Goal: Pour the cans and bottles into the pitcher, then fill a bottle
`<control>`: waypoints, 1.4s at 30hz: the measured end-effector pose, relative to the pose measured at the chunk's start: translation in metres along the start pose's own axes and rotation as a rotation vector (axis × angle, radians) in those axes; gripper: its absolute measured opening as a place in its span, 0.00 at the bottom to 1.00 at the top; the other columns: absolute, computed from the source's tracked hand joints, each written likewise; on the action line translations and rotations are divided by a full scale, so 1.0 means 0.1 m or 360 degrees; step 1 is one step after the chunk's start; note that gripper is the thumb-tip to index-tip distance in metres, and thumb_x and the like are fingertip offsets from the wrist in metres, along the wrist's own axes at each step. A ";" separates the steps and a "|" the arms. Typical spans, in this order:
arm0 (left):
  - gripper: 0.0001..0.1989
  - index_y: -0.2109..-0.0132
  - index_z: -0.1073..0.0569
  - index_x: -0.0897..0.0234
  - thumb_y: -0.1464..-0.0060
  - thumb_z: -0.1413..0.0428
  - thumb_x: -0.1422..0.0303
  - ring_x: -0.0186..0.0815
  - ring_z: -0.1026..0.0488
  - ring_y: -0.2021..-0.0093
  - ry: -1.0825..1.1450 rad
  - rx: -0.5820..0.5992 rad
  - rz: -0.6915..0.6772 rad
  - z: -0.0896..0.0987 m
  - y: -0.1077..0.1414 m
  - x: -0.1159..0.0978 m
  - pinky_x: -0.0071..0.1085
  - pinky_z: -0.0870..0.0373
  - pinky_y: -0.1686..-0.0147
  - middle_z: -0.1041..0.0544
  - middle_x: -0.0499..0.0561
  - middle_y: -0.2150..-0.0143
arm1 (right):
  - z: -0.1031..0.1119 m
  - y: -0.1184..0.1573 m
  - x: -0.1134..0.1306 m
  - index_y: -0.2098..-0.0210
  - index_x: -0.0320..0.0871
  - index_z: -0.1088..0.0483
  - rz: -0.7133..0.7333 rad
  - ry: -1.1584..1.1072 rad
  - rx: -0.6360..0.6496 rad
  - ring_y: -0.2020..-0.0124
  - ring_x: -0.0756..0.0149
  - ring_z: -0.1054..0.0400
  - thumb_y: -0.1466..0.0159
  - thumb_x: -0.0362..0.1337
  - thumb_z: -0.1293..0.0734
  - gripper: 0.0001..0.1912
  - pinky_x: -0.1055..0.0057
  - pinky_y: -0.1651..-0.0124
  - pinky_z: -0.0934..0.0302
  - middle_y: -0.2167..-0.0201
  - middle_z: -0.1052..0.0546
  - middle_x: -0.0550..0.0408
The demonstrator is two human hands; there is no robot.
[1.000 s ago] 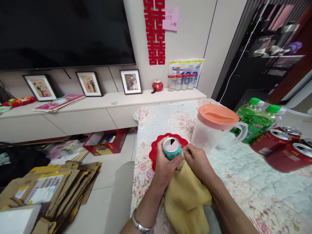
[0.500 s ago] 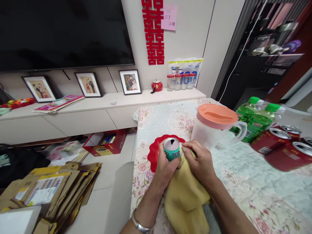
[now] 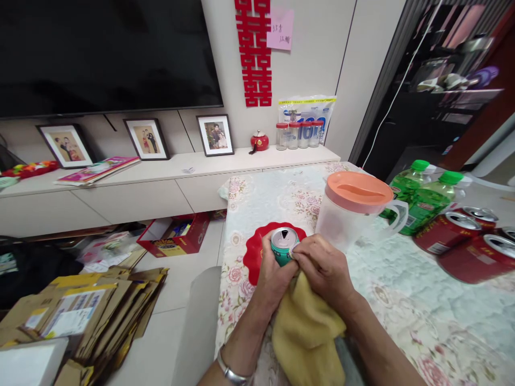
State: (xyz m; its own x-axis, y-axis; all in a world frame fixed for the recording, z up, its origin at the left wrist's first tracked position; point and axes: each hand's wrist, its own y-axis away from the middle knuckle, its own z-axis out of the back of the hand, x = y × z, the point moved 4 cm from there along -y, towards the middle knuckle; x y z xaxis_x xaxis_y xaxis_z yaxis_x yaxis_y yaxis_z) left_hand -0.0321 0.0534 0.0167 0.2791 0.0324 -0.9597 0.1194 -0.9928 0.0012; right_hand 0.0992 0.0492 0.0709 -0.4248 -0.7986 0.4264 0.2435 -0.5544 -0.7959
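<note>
A small green can (image 3: 282, 254) with an opened silver top is upright in my left hand (image 3: 270, 279), whose fingers wrap round its side. My right hand (image 3: 325, 266) pinches the top of a yellow cloth (image 3: 308, 327) against the can's right side, just under the rim. The cloth hangs down between my forearms. Behind the can lies a red scalloped plate (image 3: 252, 252) on the floral tablecloth (image 3: 273, 193).
Right of my hands stands a clear pitcher (image 3: 338, 222) with an orange lid. Further right are green bottles (image 3: 430, 201) and several red cans (image 3: 446, 233). Folded cardboard (image 3: 116, 308) and a red box (image 3: 175, 236) lie on the floor at left.
My right hand has moved slightly left and down, closer against the can's side. The cloth's top edge has shifted with it. My left hand keeps its hold on the can.
</note>
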 end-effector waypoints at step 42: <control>0.31 0.38 0.34 0.56 0.48 0.35 0.65 0.43 0.22 0.52 -0.0080 0.0087 -0.0098 0.02 0.02 -0.02 0.41 0.26 0.48 0.21 0.51 0.52 | 0.03 0.02 -0.18 0.62 0.43 0.26 -0.0418 -0.0136 -0.0098 0.64 0.68 0.28 0.29 0.35 0.35 0.06 0.72 0.59 0.36 0.66 0.24 0.55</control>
State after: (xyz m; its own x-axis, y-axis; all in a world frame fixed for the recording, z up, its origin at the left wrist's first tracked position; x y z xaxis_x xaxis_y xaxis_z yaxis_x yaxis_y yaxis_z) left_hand -0.0343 0.0514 0.0182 0.2242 0.0893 -0.9704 0.0821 -0.9940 -0.0725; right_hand 0.1101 0.0619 0.0629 -0.3906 -0.6478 0.6541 0.0804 -0.7318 -0.6768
